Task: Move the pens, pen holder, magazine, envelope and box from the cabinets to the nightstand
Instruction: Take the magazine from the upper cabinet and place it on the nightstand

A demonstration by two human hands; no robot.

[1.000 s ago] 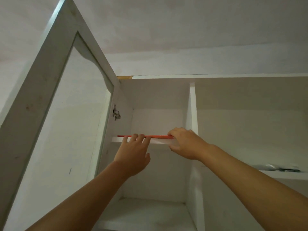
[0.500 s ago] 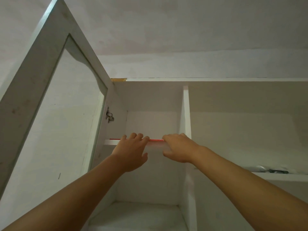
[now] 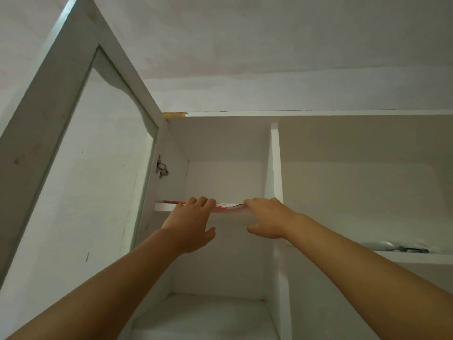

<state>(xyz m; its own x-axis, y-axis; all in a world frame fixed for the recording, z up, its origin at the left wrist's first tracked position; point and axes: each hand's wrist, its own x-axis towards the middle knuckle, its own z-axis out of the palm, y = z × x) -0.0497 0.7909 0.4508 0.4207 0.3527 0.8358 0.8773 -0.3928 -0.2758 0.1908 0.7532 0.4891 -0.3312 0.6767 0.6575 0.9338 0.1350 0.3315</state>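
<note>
While both arms reach up into the white cabinet [image 3: 220,143], the view from below hides most of what lies on the upper shelf [image 3: 163,206] of the left compartment. Only the thin edge of the magazine [image 3: 221,205] shows there, a red strip along the shelf's front lip with pale pages sagging just under it near the middle; its cover cannot be seen.

On the left, the left hand [image 3: 190,224] has its fingers hooked over the magazine's front edge, thumb spread out below and touching nothing; the fingertips are out of sight on top. To the right, the right hand [image 3: 266,218] grasps the magazine's right end, fingers curled over the top and thumb tucked beneath, close against the upright divider [image 3: 275,168].

Left of the opening, the cabinet door [image 3: 73,168] swings wide, its outer side cut off by the frame, a metal hinge [image 3: 161,166] showing at its inner edge. In the right compartment, something crumpled and shiny with a dark part [image 3: 402,248] lies on a lower shelf, too hidden by the shelf edge to identify. Near the bottom of the left compartment, another shelf [image 3: 203,320] is partly cut off by the forearms.
</note>
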